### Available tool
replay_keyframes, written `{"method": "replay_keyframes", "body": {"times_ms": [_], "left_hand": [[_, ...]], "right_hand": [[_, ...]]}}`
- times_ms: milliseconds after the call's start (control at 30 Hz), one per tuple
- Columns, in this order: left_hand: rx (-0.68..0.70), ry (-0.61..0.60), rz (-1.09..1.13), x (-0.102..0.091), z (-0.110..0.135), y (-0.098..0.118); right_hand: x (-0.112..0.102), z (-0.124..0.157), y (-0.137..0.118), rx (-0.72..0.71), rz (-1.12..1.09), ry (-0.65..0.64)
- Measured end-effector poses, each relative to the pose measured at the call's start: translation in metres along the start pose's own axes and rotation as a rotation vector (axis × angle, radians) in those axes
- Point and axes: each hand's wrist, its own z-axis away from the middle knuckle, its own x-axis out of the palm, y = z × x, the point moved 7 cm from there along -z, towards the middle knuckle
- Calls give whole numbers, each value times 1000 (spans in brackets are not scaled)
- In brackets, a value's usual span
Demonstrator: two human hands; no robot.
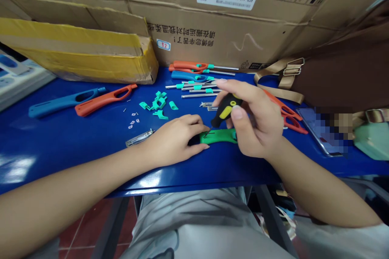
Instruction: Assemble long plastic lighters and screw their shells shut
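Near the tabletop's (75,137) front edge, the left hand (176,139) clamped one end of a green handle (220,136), while the right hand (255,125) gripped a screwdriver (225,109), its tip on that handle. Assembled pieces (190,65) lay by the back edge. An orange handle (103,99), a blue handle (60,103) and teal clips (158,105) lay loose.

Bench (60,137): glossy blue.
Back: cardboard box (243,28) with a barcode label.
Back left: yellow-taped box (85,54).
Left: blue handle shell (65,101) just beside orange handle shell (105,99).
Middle: loose teal clips (158,105), metal rods (197,86) behind.
Right: phone (322,129) near brown bag (343,72).
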Motion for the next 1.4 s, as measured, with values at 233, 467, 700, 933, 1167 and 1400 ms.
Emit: {"method": "replay_keyframes", "body": {"times_ms": [233, 467, 700, 933, 1167, 1400], "left_hand": [[-3, 3, -4, -1, 0, 1], [-11, 17, 1, 0, 1, 0], [-21, 13, -7, 0, 0, 0], [-12, 25, 1, -1, 0, 1], [-27, 25, -5, -1, 0, 0], [-27, 19, 1, -1, 0, 0]], "right_hand": [[-5, -3, -4, -64, 100, -4], [-12, -6, -7, -144, 114, 59], [-5, -3, 1, 13, -48, -44], [-8, -6, -7, -108, 18, 44], [-3, -6, 0, 5, -123, -59], [-14, -8, -11, -150, 99, 70]]}}
